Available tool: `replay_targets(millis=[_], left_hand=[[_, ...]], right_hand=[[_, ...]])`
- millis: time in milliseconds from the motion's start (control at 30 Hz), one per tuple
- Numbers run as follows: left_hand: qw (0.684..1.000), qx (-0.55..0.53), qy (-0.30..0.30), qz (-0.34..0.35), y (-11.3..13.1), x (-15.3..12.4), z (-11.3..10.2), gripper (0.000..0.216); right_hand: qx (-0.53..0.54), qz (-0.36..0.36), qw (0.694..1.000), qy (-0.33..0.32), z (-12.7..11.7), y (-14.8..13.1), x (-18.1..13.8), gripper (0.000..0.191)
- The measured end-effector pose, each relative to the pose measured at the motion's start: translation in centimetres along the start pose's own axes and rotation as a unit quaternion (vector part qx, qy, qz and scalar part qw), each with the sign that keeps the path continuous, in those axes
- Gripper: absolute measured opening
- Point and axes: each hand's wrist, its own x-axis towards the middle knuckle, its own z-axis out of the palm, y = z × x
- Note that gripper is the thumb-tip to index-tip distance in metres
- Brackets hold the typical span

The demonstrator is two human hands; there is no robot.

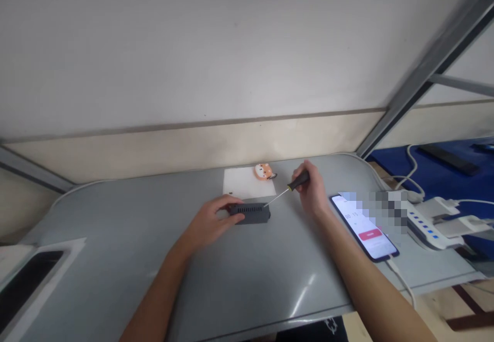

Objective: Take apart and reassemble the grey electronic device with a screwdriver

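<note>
Holding the box: the left hand [212,219] was closed around the left end of a dark grey slotted box [252,215], with the thumb along the near side and the fingers at the far side.
Slotted box: it lay lengthwise from left to right near the middle of the grey desk [135,218], its row of narrow slots facing up; whether it rested on the desk or was held just above could not be told.
Screwdriver: the right hand [312,192] gripped the black handle of a screwdriver [298,181] with a yellow band, and the metal shaft slanted left and nearward.
Tip: it stood at the right end of the slotted row; the contact was too small to make out.
Paper: a white sheet [237,183] lay just beyond the box, with an orange-and-white dog-face case [263,171] on its far right part.
Smartphone: right of the right forearm, a lit smartphone [360,223] showed large digits and a red button, with a white cable [403,283] at its near end.
Power strip: farther right sat a white power strip [424,228] with white adapters [438,208] plugged in.
Left edge: a black flat device [33,283] lay on a white surface.
</note>
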Motion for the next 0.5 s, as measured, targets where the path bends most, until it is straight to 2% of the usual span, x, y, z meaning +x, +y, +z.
replay_targets(millis=[100,233,367,500], left_hand=[[0.999,-0.010,0.029,-0.009,-0.6,0.4,1.0,0.024],[0.998,0.004,0.060,-0.002,-1.8,0.8,2.2,0.025],[0.994,0.049,0.086,0.055,-2.9,1.2,3.3,0.027],[0.990,0.082,0.085,0.075,-3.6,1.5,3.8,0.027]], right_hand=[[-0.012,-0.018,1.000,0.002,-0.3,-0.2,0.0,0.045],[-0.132,-0.078,0.988,-0.034,-0.3,-1.0,-1.1,0.048],[-0.263,-0.154,0.945,-0.119,0.5,-1.8,-3.3,0.045],[-0.335,-0.286,0.884,-0.160,1.6,-1.7,-5.0,0.045]])
